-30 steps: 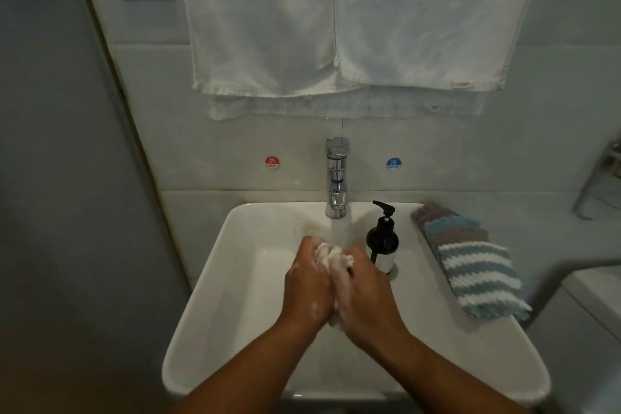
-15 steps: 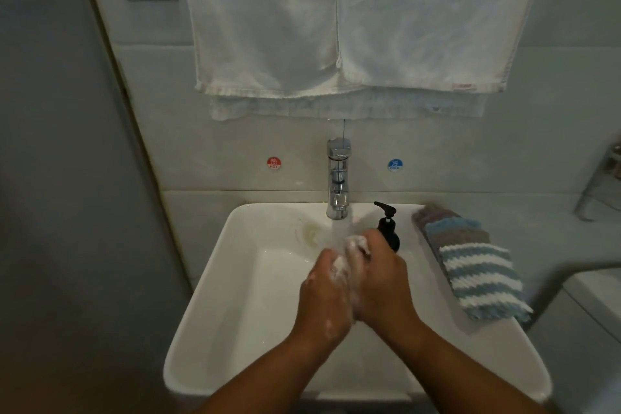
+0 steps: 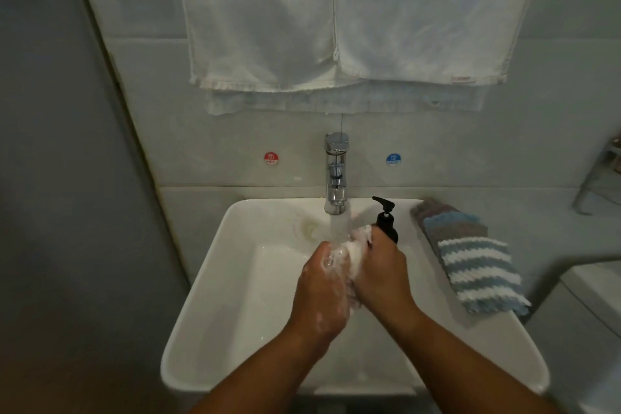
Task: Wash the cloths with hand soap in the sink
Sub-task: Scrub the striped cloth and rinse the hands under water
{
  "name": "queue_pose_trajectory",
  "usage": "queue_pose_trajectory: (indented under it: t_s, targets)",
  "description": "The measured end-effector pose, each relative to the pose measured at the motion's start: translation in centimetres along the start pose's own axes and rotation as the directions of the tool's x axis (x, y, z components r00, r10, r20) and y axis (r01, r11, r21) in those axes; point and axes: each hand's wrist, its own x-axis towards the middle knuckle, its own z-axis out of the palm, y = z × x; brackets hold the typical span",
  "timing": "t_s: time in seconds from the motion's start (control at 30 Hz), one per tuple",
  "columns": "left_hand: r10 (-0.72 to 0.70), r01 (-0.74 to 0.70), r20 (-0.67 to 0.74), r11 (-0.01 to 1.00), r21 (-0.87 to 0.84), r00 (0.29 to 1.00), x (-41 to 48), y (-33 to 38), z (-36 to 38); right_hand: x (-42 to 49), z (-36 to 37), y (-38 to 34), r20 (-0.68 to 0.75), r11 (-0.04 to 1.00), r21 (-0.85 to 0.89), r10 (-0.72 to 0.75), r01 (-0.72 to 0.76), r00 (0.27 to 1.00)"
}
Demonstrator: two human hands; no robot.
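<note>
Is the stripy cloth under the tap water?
No, the striped cloth lies on the sink rim, right of the soap bottle.

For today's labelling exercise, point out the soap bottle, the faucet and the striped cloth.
soap bottle (image 3: 388, 225): head view, black neck below pump.
faucet (image 3: 336, 175): head view, chrome body.
striped cloth (image 3: 477, 269): head view, striped middle.

Head-worn view, close, forward and down over sink (image 3: 208, 282).

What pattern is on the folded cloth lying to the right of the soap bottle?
The folded cloth has blue-grey and white stripes, with brownish bands at its far end; the head view shows it.
</note>
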Motion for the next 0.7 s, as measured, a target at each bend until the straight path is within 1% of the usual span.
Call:
queue_pose_trajectory:
  t_s: [0.03,0.07,0.1,0.13,0.17,0.2,0.27,0.3,0.33,0.37,0.4,0.47,0.5,0.57,0.6,0.67,0.7]
  targets:
    - [0.021,-0.020,-0.014,0.999,0.034,1.000,0.5,0.0,-0.2,-0.2,0.2,0.6,0.082,0.995,-0.097,-0.021,0.029,0.996]
    - [0.047,-0.044,-0.025,0.994,0.098,0.999,1.1,0.0,-0.5,-0.9,0.5,1.0,0.183,0.982,-0.162,-0.071,0.102,0.981]
    - [0.060,-0.049,-0.054,0.980,0.191,0.997,1.6,0.0,-1.0,-2.0,0.9,1.1,0.267,0.966,-0.179,-0.134,0.186,0.954]
    - [0.051,-0.025,-0.100,0.969,0.247,0.994,2.1,0.0,-1.4,-3.0,1.1,1.0,0.277,0.969,-0.123,-0.172,0.212,0.945]
    - [0.035,0.000,-0.131,0.967,0.257,0.991,2.3,-0.1,-1.5,-3.8,1.1,0.5,0.256,0.977,-0.031,-0.197,0.212,0.946]
    - [0.007,0.028,-0.133,0.965,0.260,0.991,2.2,-0.4,-1.6,-4.1,1.0,0.2,0.189,0.974,0.051,-0.227,0.221,0.955]
    - [-0.024,0.041,-0.066,0.961,0.273,0.998,1.3,-0.8,-1.0,-3.0,0.9,0.0,0.045,0.967,0.127,-0.229,0.222,0.972]
    - [-0.036,0.041,-0.025,0.972,0.230,0.999,0.7,-1.1,-0.5,-2.1,0.5,-0.1,-0.004,0.975,0.128,-0.181,0.180,0.984]
    - [-0.055,0.053,0.006,0.991,0.124,0.998,0.1,-1.0,-0.1,-1.2,0.4,0.1,-0.026,0.987,0.111,-0.117,0.119,0.993]
    - [-0.076,0.076,0.027,0.997,0.018,0.997,-0.3,-0.7,0.1,-0.7,0.1,0.2,-0.012,0.996,0.054,-0.071,0.072,0.997]
    - [-0.063,0.063,0.023,0.998,-0.029,0.998,-0.4,-0.4,0.2,-0.7,0.1,0.7,0.053,0.998,-0.032,-0.054,0.055,0.997]
    - [0.026,-0.023,-0.041,0.997,0.078,0.999,0.5,-0.2,-0.2,-1.8,0.5,1.4,0.234,0.983,-0.159,-0.053,0.092,0.971]
    - [0.058,-0.044,-0.083,0.987,0.156,0.995,1.2,-0.2,-0.6,-2.6,1.0,1.6,0.291,0.985,-0.135,-0.065,0.109,0.955]
    - [0.061,-0.023,-0.142,0.967,0.253,0.988,2.2,-0.4,-1.1,-3.8,1.4,1.1,0.230,0.993,0.041,-0.113,0.107,0.967]
    - [0.052,-0.008,-0.143,0.957,0.291,0.988,2.2,-0.6,-1.2,-3.9,1.3,0.6,0.172,0.986,0.119,-0.137,0.117,0.976]
    - [0.056,-0.026,-0.077,0.939,0.342,0.995,1.7,-1.4,-0.8,-2.8,0.8,0.0,0.039,0.975,0.136,-0.183,0.176,0.982]
    - [0.068,-0.054,-0.031,0.942,0.331,0.997,1.2,-1.6,-0.4,-2.0,0.5,-0.1,-0.014,0.981,0.102,-0.163,0.163,0.987]
